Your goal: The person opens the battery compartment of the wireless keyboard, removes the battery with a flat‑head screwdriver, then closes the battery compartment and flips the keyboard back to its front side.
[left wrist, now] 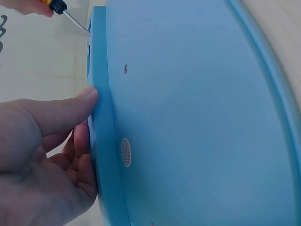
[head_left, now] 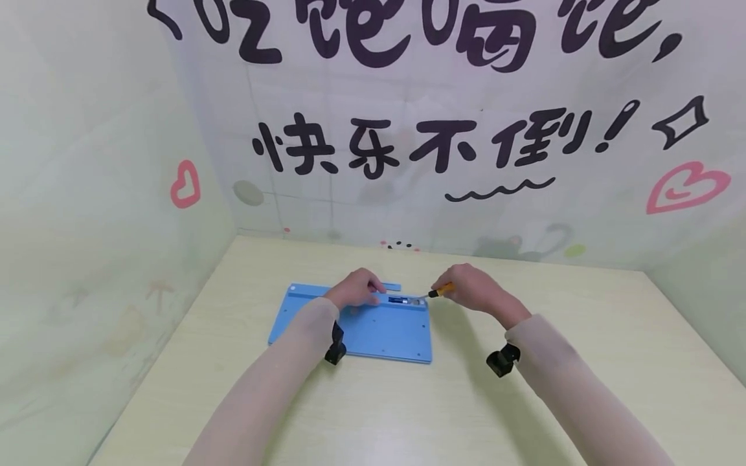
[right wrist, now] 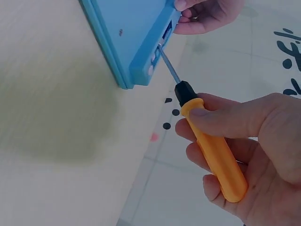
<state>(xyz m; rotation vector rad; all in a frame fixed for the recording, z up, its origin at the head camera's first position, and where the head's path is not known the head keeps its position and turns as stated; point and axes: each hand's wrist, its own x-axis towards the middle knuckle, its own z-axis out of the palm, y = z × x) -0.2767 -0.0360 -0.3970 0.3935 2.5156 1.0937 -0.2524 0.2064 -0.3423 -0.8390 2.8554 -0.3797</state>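
A blue wireless keyboard (head_left: 373,331) lies face down, its underside with small screws facing up. Along its raised back ridge is an uncovered battery compartment (head_left: 416,301) with a dark battery (head_left: 398,299) in it. My left hand (head_left: 357,288) grips the ridge, its thumb (left wrist: 70,107) on the ridge and its other fingers curled behind. My right hand (head_left: 474,287) holds a screwdriver (right wrist: 214,155) with an orange handle and black collar. The metal shaft (right wrist: 169,64) reaches into the compartment's right end; what its tip touches is too small to tell.
A narrow blue strip (head_left: 393,287), like a battery cover, lies just behind the keyboard. The pale wooden table (head_left: 583,362) meets a white wall covering (head_left: 408,213) with black lettering at the back. Each wrist carries a small black camera (head_left: 503,360).
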